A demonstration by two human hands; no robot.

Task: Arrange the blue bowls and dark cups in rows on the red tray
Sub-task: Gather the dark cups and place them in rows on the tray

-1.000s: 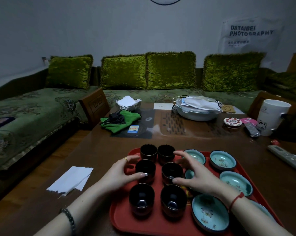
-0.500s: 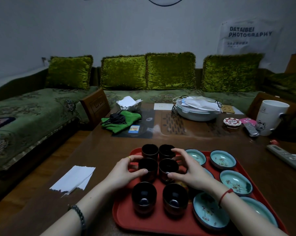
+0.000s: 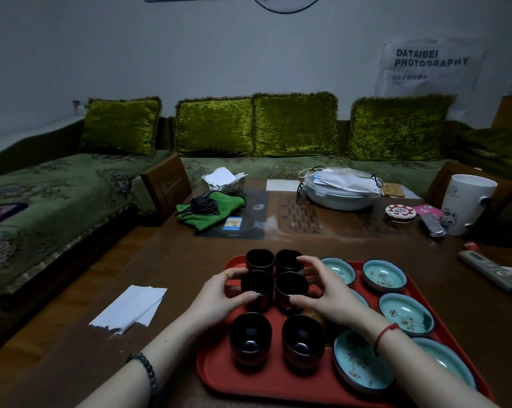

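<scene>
A glossy brown table [image 3: 175, 260] stands before a green sofa [image 3: 57, 184]. Left of the left hand [image 3: 219, 293], bare tabletop runs out past a torn paper [image 3: 131, 307] to the table's left edge. The red tray [image 3: 266, 384] lies under both hands, with its left rim just outside the left knuckles.

The left hand curls thumb and fingers round the middle-left cup [image 3: 257, 285]. The right hand [image 3: 328, 295] curls the same way round the middle-right cup [image 3: 291, 287], just beside it. There are six cups in all, in two columns of three. A strip of open tray lies between the held pair and the near pair.

Right of the right hand lie six bowls [image 3: 406, 313], one mostly hidden under that hand. The nearest bowl crowds the tray's right rim. Beyond that rim is bare table, then a remote [image 3: 493, 270].
</scene>
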